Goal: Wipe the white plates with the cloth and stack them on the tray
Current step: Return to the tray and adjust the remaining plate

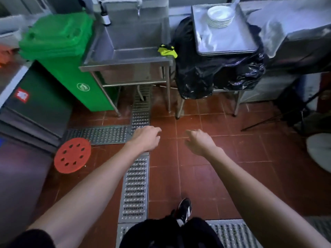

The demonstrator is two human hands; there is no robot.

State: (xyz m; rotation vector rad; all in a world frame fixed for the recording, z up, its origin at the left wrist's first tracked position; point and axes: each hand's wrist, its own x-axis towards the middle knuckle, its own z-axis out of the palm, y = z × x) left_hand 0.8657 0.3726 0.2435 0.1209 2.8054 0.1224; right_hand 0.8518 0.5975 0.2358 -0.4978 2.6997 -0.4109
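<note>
White plates (220, 16) already sat stacked on the steel tray (231, 40), yellow cloth (167, 50) on the sink edge. Left hand (146, 138) and right hand (200, 141) hung loosely curled, holding nothing. I'd grab the cloth first.

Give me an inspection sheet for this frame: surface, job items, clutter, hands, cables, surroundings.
Surface: steel tray sits on a black bag.
Job items: stack of white plates at the tray's far end; yellow cloth on the sink edge.
Clutter: red disc on the floor.
Hands: left hand and right hand loosely curled, no grip on anything.
Cables: nothing seen.
Surroundings: green bin, floor grates, red tiles.
</note>
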